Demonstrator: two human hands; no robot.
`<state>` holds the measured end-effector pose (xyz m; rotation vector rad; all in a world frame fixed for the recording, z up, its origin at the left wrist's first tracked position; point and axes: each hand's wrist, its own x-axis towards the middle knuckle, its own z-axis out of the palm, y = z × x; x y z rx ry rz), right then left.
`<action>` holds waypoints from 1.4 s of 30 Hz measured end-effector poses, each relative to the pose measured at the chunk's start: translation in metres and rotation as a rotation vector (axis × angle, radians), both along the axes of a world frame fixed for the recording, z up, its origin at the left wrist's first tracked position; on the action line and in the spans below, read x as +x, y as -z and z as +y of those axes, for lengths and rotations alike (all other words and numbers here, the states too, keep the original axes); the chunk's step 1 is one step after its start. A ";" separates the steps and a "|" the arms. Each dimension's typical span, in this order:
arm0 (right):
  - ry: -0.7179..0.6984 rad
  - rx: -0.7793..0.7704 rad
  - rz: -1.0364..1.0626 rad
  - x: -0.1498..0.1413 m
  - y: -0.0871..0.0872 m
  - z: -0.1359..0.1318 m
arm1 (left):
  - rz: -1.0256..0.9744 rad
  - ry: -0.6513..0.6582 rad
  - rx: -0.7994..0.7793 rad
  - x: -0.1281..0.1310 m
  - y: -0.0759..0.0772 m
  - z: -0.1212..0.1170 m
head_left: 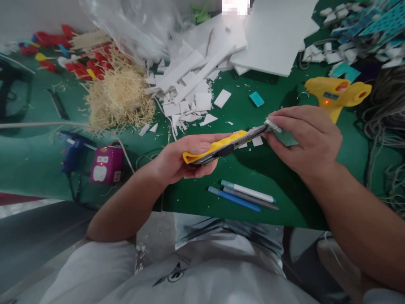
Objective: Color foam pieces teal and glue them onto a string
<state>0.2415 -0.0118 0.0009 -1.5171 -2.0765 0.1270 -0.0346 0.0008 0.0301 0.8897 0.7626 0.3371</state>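
Note:
My left hand is wrapped round a yellow box cutter, its blade slid out and pointing right. The blade's tip reaches a small white foam piece, which my right hand pinches between thumb and fingers. Whether the blade cuts into it or only touches it, I cannot tell. Under the blade lie small white scraps. Farther back on the green table are a white foam rectangle and a turquoise piece.
A yellow glue gun with a lit orange light stands beyond my right hand. Several pens lie near the front edge. White offcuts, straw, a purple power adapter and a blue glue gun are to the left; grey cord heaps at right.

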 end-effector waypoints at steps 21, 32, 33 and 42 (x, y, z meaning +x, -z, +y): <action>-0.201 0.410 0.082 0.012 0.022 0.000 | -0.087 0.034 0.064 -0.003 0.006 -0.002; -0.178 0.333 0.103 0.009 0.024 -0.001 | -0.091 0.014 0.040 0.000 0.008 -0.004; -0.189 0.344 0.097 0.010 0.024 -0.002 | -0.092 0.007 0.032 0.000 0.009 -0.004; -0.202 0.289 0.161 0.012 0.021 -0.003 | -0.085 -0.004 0.038 0.000 0.010 -0.005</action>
